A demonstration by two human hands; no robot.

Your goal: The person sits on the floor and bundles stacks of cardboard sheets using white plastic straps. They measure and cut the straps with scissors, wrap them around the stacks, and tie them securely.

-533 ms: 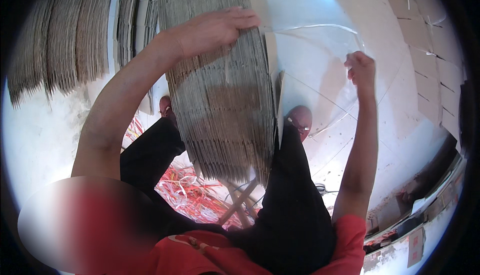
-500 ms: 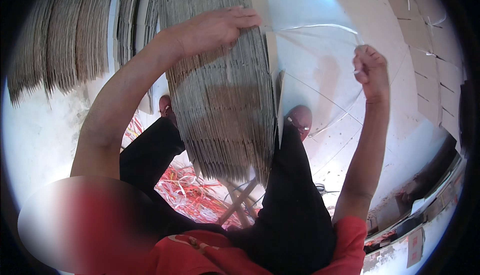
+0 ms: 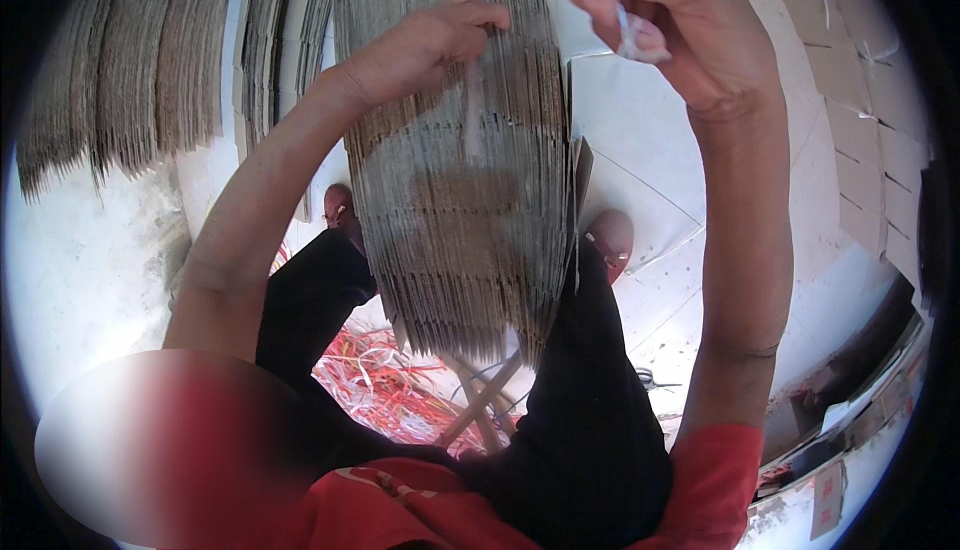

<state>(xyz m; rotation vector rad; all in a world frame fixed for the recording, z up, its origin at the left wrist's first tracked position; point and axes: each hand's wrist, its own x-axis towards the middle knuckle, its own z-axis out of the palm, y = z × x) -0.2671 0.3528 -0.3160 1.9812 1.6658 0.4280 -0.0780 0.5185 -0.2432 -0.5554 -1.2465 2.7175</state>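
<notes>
A long stack of flattened cardboard sheets [image 3: 470,210], standing on edge, runs away from me between my legs. Above its middle, my left hand [image 3: 435,45] is closed, thumb and forefinger pinched together. Below it a blurred pale strip hangs against the cardboard, seemingly from its fingers. My right hand [image 3: 680,20] is raised at the stack's far right, closer to the camera and partly cut off by the top edge. Its fingers are curled round a white plastic strap [image 3: 630,35]; another pale bit shows at its fingertips.
More cardboard stacks [image 3: 120,60] stand at the left, and tied bundles [image 3: 860,140] line the right. Red and white strap scraps [image 3: 380,380] litter the floor under me, beside crossed wooden legs [image 3: 483,405]. Scissors [image 3: 650,380] lie by my right leg.
My right hand has swung up and leftward from over the floor to the stack's far side, bringing the strap. My left hand has shifted slightly, its fingers now more curled. The view has moved slightly.
</notes>
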